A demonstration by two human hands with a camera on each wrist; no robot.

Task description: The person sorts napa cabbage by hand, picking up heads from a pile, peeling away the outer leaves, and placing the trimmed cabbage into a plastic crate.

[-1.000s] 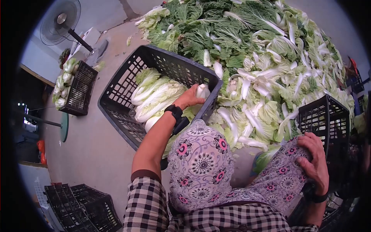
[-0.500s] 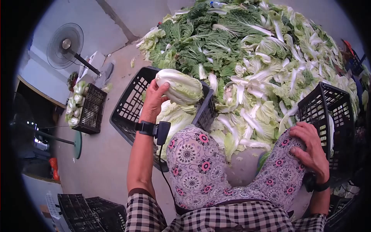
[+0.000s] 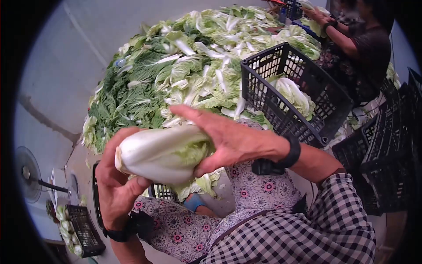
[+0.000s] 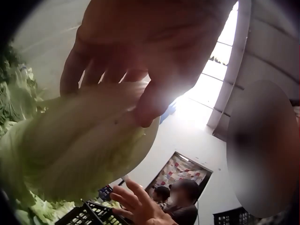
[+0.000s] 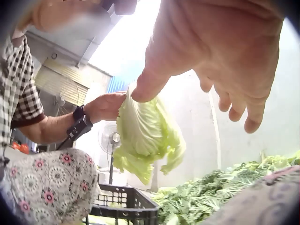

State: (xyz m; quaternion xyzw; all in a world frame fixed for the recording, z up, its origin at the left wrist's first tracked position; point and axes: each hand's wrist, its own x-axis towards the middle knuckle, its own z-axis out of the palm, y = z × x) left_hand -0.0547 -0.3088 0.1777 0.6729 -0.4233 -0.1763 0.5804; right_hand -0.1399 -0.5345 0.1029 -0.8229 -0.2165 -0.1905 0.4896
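A Chinese cabbage is held up in front of the lap, lying sideways with its white root end to the left. The left hand grips that end, thumb below and fingers behind; the left wrist view shows this hand from close by around the cabbage. From the other side comes the right hand, fingers stretched over the leafy end and thumb near its lower edge. In the right wrist view the right hand's thumb overlaps the cabbage while its fingers spread away from it.
A heap of leaves lies ahead. At the right, a black crate contains cabbage, with another person beyond and stacked crates nearby. A filled crate and a fan stand left.
The head view has swung right. The left hand has brought the cabbage from above the left crate to in front of the lap, and the right hand has left the knee and come up to it.
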